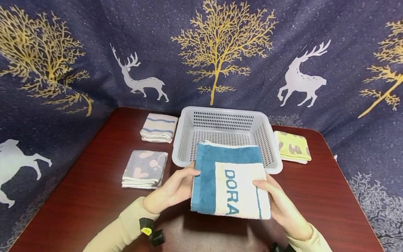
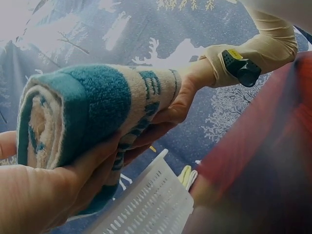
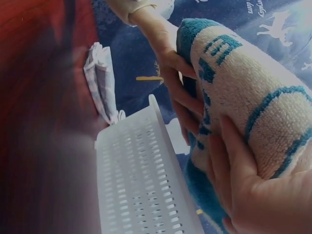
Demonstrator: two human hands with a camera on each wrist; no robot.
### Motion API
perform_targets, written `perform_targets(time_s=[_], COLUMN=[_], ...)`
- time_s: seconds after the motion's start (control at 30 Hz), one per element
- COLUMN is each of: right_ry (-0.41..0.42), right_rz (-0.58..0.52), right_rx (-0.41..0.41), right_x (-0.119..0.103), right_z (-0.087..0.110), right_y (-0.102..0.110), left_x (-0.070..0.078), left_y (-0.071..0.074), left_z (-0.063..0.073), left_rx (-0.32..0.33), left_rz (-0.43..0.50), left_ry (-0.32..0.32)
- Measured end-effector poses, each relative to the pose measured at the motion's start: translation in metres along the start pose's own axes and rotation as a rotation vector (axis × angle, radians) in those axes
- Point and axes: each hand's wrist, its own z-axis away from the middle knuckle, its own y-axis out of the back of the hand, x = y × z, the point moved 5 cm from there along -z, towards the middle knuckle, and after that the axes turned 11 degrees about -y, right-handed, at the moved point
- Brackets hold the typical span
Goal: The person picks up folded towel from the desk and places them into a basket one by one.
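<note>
A folded blue and white towel (image 1: 233,182) with the letters "DORA" is held up between both hands, in front of the basket. My left hand (image 1: 176,187) grips its left edge, thumb on top and fingers beneath. On the opposite edge, my right hand (image 1: 281,203) holds it the same way. The left wrist view shows the rolled layers at the end of the towel (image 2: 97,97). In the right wrist view, fingers of both hands support the underside of the towel (image 3: 258,87). Behind it stands a light grey perforated plastic basket (image 1: 226,112), its near side partly hidden by the towel.
Left of the basket lie a folded white towel with blue stripes (image 1: 158,126) and a folded grey towel with pink shapes (image 1: 145,168). A folded yellow towel (image 1: 292,146) sits to its right. All rest on a dark red table (image 1: 327,196), with a patterned navy cloth (image 1: 245,87) behind.
</note>
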Motion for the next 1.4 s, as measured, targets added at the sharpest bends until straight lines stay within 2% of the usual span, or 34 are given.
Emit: perform_targets(time_s=[0.27, 0.7, 0.9, 1.1, 1.4], right_ry=[0.008, -0.007, -0.008, -0.021, -0.031], right_rz=[0.028, 0.062, 0.087, 0.114, 0.132], right_rx=[0.039, 0.067, 0.111, 0.133, 0.156], right_x=[-0.004, -0.012, -0.013, -0.015, -0.018], right_z=[-0.003, -0.007, -0.008, -0.009, -0.011], right_y=[0.001, 0.004, 0.007, 0.008, 0.009], left_x=[0.003, 0.012, 0.016, 0.017, 0.02], left_y=[0.002, 0.003, 0.004, 0.006, 0.008], left_z=[-0.003, -0.009, -0.013, -0.014, -0.015], left_rx=[0.027, 0.066, 0.074, 0.094, 0.062], left_rz=[0.015, -0.026, -0.072, -0.079, -0.111], left_ry=[0.006, 0.0, -0.007, -0.009, -0.024])
